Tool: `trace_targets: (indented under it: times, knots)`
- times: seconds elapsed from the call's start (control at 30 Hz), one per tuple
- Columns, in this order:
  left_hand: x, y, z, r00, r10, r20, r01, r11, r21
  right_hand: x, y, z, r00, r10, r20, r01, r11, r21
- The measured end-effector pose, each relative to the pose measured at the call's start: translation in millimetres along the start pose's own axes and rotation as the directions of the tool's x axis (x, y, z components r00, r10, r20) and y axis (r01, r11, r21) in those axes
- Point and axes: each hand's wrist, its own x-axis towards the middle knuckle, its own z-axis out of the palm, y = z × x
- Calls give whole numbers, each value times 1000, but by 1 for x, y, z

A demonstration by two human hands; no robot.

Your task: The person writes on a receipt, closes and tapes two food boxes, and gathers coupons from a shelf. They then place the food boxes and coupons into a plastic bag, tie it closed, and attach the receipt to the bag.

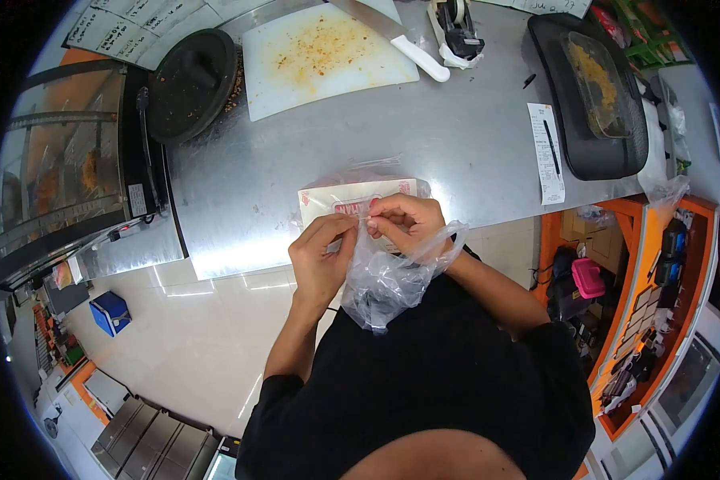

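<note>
A clear plastic bag [384, 288] surrounds a cream box [318, 201] with red print at the front edge of the metal counter. My left hand [325, 254] pinches the gathered plastic above the box, thumb and fingertips pressed together. Just to its right, my right hand [408, 221] grips the same bunched part of the bag between thumb and fingers. Loose plastic hangs from there toward my body. Whether the bag's ends are tied cannot be made out under the fingertips.
On the metal counter [472, 144] lie a cutting board [280, 92] with crumbs, a knife [416, 54], a tape dispenser [458, 36], a receipt [546, 160] with a pen, and a black tray [608, 160] bearing a food container [596, 84]. A round black pan [176, 100] stands left.
</note>
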Motion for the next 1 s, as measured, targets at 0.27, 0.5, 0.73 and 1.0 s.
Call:
trace_targets:
  times: [0.27,0.5,0.73,1.0]
  knots:
    - [2,1,-2,999,38,30,-39,999,25,3,-6,1,1000,-8,-3,8,999,-45]
    - [12,6,-4,968,-210,141,227,966,-120,14,-8,-5,997,-38,71,59,949,-310]
    - [23,5,0,977,-150,149,154,988,-14,16,-6,-6,986,-130,106,163,896,-412]
    - [32,7,-7,944,-134,302,76,978,196,22,-11,-68,909,-89,-408,-51,945,-322]
